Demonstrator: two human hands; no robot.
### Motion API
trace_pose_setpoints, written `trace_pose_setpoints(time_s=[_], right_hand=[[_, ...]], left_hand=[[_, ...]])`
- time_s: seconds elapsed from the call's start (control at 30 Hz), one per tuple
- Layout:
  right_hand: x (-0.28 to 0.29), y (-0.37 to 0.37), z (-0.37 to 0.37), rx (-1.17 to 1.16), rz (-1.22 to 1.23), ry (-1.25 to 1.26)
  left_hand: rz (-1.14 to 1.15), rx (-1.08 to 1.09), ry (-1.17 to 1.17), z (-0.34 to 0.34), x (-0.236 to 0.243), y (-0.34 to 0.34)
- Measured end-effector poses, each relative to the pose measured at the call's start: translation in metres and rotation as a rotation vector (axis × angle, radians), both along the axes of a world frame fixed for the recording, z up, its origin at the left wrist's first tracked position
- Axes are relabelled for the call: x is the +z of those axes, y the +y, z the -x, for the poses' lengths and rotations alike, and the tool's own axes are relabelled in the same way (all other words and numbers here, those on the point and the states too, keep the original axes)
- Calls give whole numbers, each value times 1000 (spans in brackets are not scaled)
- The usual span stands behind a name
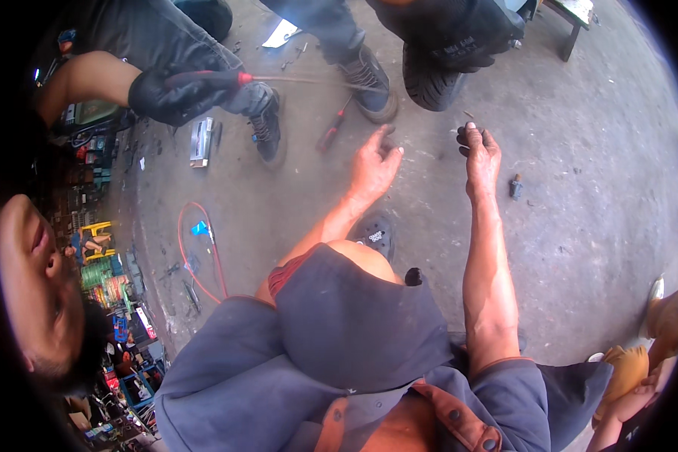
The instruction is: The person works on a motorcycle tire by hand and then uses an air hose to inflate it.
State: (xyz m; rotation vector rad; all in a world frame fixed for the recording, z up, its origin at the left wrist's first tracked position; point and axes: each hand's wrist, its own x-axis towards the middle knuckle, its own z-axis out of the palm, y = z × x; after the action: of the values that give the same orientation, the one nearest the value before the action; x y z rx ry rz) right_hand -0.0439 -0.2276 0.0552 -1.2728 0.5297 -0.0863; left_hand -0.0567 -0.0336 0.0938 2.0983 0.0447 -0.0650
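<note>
My left hand (375,167) reaches forward over the concrete floor, fingers apart, with nothing visible in it. It is near the toe of a co-worker's dark shoe (369,83). To its right, my right hand (482,157) is raised with loosely curled fingers and blackened fingertips; nothing shows between them. Just ahead of it stands a black treaded tyre (429,79), with a black glove or sleeve (459,34) above it. At the upper left, a co-worker's black-gloved hand (177,94) holds a long screwdriver (245,77) with a red collar, its shaft pointing right.
A red-and-black screwdriver (330,134) and a narrow box (201,142) lie on the floor (580,264). A small dark metal part (516,187) lies right of my right hand. A red hose (181,237) curls at left, near shelves of tools (105,279). Another person's hands (629,407) are at lower right.
</note>
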Motion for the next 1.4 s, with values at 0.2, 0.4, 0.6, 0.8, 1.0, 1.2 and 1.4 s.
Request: trace_pose_setpoints(time_s=[0.2,0.4,0.6,0.8,1.0,1.2,1.4], right_hand=[[3,1,-2,-26,6,-25],[11,3,-2,49,50,28],[3,3,-1,55,32,-8],[2,6,-2,34,32,-30],[7,3,0,20,1,-34],[6,1,-1,29,19,-17],[1,7,-1,22,40,-3]], left_hand=[[-25,-43,-100,-7,12,-15],[-28,-83,-167,3,5,-12],[72,-37,-78,2,12,-16],[38,-11,-289,-11,11,-16],[18,-39,-177,-12,15,-23],[34,-56,-221,-15,11,-26],[113,-49,-182,-14,10,-23]])
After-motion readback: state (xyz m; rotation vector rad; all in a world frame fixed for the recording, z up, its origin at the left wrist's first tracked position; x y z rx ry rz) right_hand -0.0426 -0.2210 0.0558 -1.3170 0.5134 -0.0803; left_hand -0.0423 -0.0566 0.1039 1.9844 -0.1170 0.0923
